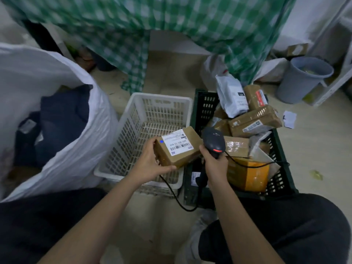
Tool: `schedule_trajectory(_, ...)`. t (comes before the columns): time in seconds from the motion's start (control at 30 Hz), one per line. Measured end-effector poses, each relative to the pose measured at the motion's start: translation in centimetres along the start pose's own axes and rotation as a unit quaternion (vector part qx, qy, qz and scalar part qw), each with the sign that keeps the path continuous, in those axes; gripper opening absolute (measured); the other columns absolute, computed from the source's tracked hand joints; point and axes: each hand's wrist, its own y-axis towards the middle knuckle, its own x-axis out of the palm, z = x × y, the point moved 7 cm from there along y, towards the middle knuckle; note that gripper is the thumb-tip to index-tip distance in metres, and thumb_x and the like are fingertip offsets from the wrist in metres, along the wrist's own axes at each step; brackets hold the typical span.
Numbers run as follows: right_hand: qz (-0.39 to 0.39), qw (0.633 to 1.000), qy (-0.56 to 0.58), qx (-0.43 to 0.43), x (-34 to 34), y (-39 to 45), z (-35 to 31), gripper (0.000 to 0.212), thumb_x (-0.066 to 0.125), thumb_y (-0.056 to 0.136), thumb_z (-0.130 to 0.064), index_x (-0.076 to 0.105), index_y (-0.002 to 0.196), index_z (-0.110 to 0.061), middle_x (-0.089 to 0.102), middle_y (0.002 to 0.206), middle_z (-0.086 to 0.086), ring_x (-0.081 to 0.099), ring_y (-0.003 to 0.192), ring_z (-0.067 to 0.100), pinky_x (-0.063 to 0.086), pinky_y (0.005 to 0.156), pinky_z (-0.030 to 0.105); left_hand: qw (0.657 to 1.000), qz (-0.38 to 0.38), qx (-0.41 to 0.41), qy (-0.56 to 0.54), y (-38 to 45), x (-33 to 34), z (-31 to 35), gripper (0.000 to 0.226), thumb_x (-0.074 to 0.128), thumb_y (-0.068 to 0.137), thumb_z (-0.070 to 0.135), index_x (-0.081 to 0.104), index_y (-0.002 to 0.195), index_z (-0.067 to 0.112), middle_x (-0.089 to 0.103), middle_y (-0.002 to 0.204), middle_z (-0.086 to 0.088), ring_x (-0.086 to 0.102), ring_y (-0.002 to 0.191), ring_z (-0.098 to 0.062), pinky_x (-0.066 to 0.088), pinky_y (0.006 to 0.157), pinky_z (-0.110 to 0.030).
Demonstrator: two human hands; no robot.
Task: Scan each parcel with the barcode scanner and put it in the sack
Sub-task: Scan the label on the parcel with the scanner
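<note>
My left hand grips one brown parcel over the white crate's right edge — my right hand clasps one barcode scanner beside it; one white sack gapes left.

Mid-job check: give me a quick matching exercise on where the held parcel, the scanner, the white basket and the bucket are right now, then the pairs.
Things:
1. cardboard parcel
2. barcode scanner
3. white basket
4. grey bucket

Places:
A. on the floor, far right
B. gripped in the right hand
C. between the sack and the black crate
D. held in the left hand, label up

Pairs: 1-D, 2-B, 3-C, 4-A
</note>
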Motion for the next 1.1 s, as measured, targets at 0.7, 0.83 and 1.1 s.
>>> schedule_trajectory(0.7,-0.039,0.983,-0.171,0.055,0.5,-1.8,5.5,0.035,0.073,0.081,-0.007,0.060,0.113,-0.012,0.067,0.098,0.002,0.060,0.087,0.014,0.046,0.070,0.027,0.974,-0.145,-0.174,-0.002,1.8,2.3,-7.5,0.106,0.074,0.082,0.026,-0.006,0.152,0.033,0.004,0.161,-0.006,0.018,0.145,-0.027,0.023,0.117,-0.045)
schedule_trajectory(0.83,-0.012,0.990,-0.128,0.063,0.3,-2.0,6.7,0.034,0.072,0.082,-0.006,0.060,0.113,-0.012,0.066,0.098,0.002,0.060,0.090,0.016,0.047,0.080,0.031,0.971,-0.206,-0.121,0.012,3.2,3.1,-5.8,0.097,0.069,0.084,0.006,0.005,0.154,0.028,0.013,0.158,0.001,0.031,0.138,-0.023,0.035,0.104,-0.031)
schedule_trajectory(1.1,0.039,0.995,-0.082,0.026,-1.3,-2.4,7.8,0.030,0.073,0.083,-0.012,0.058,0.109,-0.019,0.066,0.105,0.004,0.062,0.096,0.020,0.048,0.091,0.038,0.982,-0.107,-0.141,0.066,3.1,0.1,-9.2,0.076,0.083,0.068,0.044,0.033,0.122,0.023,0.040,0.127,-0.001,0.044,0.118,-0.020,0.042,0.097,-0.037)
